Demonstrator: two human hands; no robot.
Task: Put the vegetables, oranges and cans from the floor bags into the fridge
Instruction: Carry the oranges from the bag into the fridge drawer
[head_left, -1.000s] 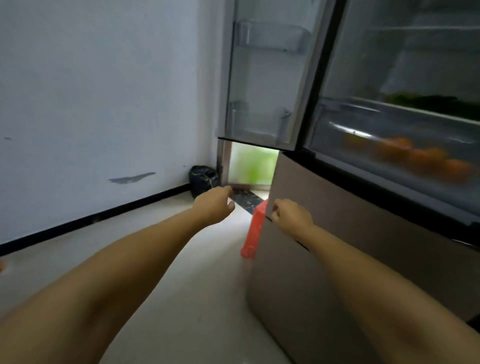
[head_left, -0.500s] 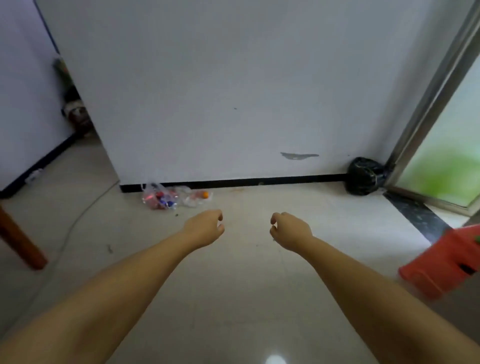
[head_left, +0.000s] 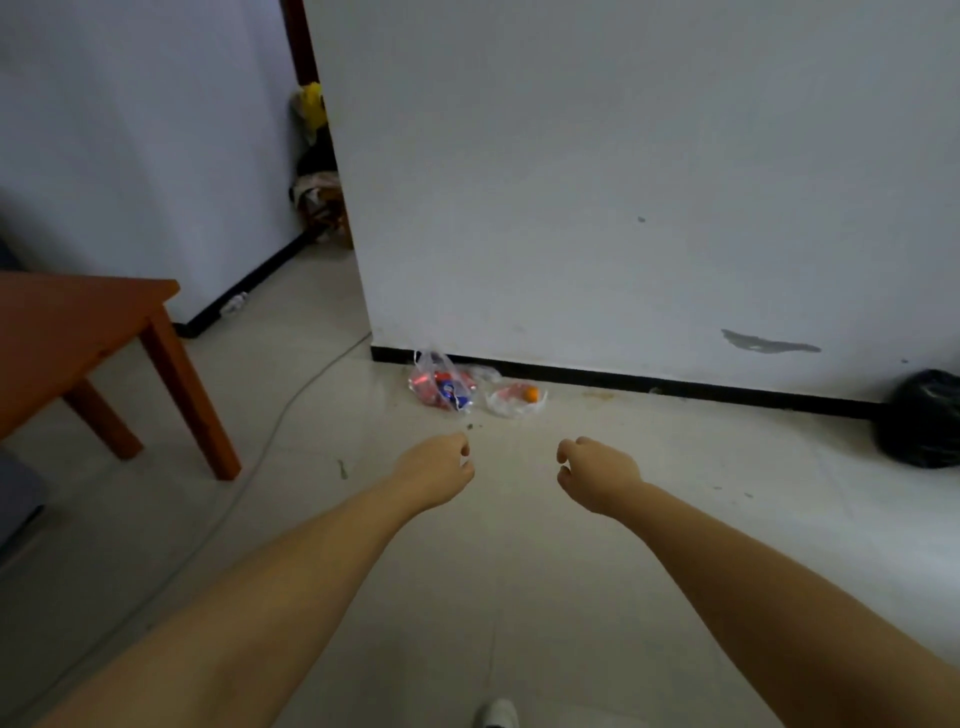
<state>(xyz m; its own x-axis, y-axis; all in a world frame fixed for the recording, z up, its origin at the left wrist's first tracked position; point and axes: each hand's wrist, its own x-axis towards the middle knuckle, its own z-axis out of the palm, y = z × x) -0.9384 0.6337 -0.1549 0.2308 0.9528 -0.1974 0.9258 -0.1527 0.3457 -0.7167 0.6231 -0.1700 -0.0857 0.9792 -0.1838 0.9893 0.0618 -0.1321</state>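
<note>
Against the wall's foot lie two clear bags — one with cans (head_left: 444, 387), one with an orange (head_left: 529, 394). Left hand (head_left: 434, 470) and right hand (head_left: 597, 475) hover apart — fingers loosely curled, holding nothing.

Your left hand (head_left: 435, 472) and right hand (head_left: 597, 475) hang empty, loosely curled, short of two floor bags: cans (head_left: 442, 383), orange (head_left: 530, 395).

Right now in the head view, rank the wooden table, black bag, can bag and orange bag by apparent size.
1. wooden table, cut off by the frame
2. black bag, also cut off
3. can bag
4. orange bag, slightly smaller

The table is nearest, so real size is unsure.
</note>
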